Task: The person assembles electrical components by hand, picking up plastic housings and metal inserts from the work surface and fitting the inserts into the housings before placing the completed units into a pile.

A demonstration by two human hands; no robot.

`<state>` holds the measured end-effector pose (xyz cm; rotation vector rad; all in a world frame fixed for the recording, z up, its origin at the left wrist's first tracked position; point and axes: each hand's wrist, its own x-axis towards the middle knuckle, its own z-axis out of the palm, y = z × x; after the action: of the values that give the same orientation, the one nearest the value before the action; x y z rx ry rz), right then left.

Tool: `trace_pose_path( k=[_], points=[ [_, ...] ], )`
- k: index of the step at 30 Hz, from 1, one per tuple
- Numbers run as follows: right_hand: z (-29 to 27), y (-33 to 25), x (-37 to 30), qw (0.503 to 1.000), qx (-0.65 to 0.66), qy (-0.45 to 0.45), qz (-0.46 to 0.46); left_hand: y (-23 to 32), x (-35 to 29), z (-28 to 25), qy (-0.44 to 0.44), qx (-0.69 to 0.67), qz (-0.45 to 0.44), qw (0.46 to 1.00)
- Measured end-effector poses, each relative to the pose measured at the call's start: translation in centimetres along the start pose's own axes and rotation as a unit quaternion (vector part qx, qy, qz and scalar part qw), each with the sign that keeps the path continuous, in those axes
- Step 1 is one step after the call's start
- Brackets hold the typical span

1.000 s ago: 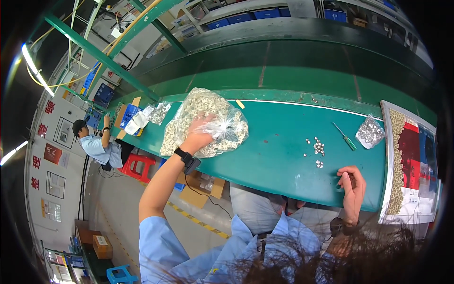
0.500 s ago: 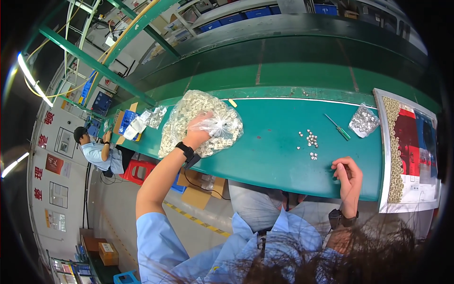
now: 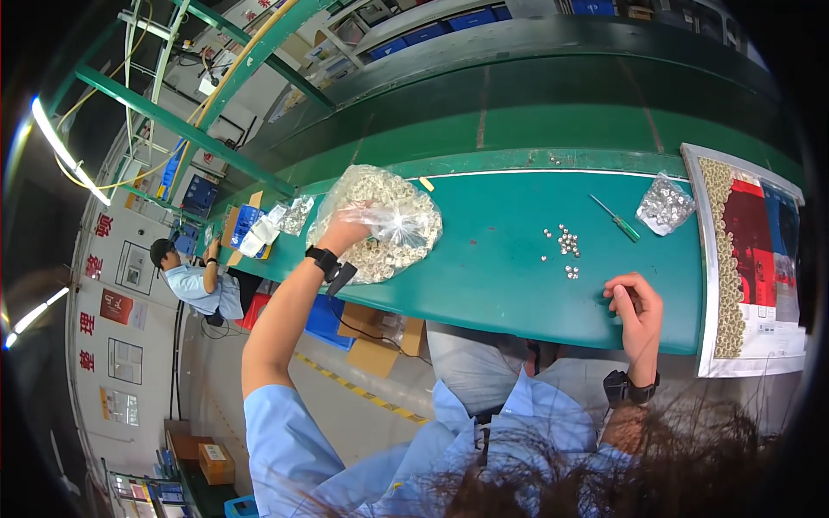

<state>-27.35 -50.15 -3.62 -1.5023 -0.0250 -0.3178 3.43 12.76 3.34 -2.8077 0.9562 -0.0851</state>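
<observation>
My left hand (image 3: 347, 230) is inside a big clear plastic bag (image 3: 406, 223) full of small cream-white parts, at the left of the green workbench. Its fingers are hidden by the bag film and the parts. Above the front edge on the right, my right hand (image 3: 637, 312) has its fingers curled in toward the thumb; what it holds, if anything, is hidden. Small silvery metal parts (image 3: 567, 242) lie loose in a cluster between the hands, nearer the right one. Behind the right hand rest a screwdriver (image 3: 625, 227) with a green handle and a clear bag of metal pieces (image 3: 665, 205).
A framed tray (image 3: 730, 259) with rows of tan parts and a red sheet stands at the right end. A small pale piece (image 3: 427, 184) lies behind the big bag. Further left are a blue-lined carton (image 3: 250, 226) and a seated co-worker (image 3: 203, 285). A cardboard box (image 3: 380, 341) sits below the bench.
My left hand has shifted slightly left and back within the bag, its wrist turning. My right hand stays curled in nearly the same place. The whole view has tilted a little.
</observation>
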Motion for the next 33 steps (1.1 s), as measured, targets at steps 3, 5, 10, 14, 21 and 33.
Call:
trace_pose_path(
  k=[3,5,10,14,21,33],
  points=[
    [-1.0,0.4,-0.6,1.0,-0.015,0.02,0.006,4.2,3.7,-2.4,-0.078,-0.111,-0.079,0.988],
    [-1.3,0.2,-1.1,0.999,-0.024,0.031,0.001,10.1,4.7,-8.3,-0.275,-0.266,-0.371,0.846],
    [-0.8,0.1,-0.3,1.0,-0.007,0.009,-0.005,13.0,1.1,-15.5,-0.312,-0.224,-0.405,0.83],
    [-0.7,0.3,-0.5,1.0,-0.006,0.006,-0.001,14.0,-0.3,-16.9,-0.296,-0.255,-0.383,0.837],
    [-0.7,0.0,-0.1,1.0,-0.026,-0.008,-0.006,10.9,-1.5,-15.2,-0.283,-0.542,-0.224,0.759],
    [-0.3,-1.1,-0.6,0.998,-0.068,0.017,0.005,20.9,11.9,-6.0,0.01,-0.396,0.0,0.918]
  ],
)
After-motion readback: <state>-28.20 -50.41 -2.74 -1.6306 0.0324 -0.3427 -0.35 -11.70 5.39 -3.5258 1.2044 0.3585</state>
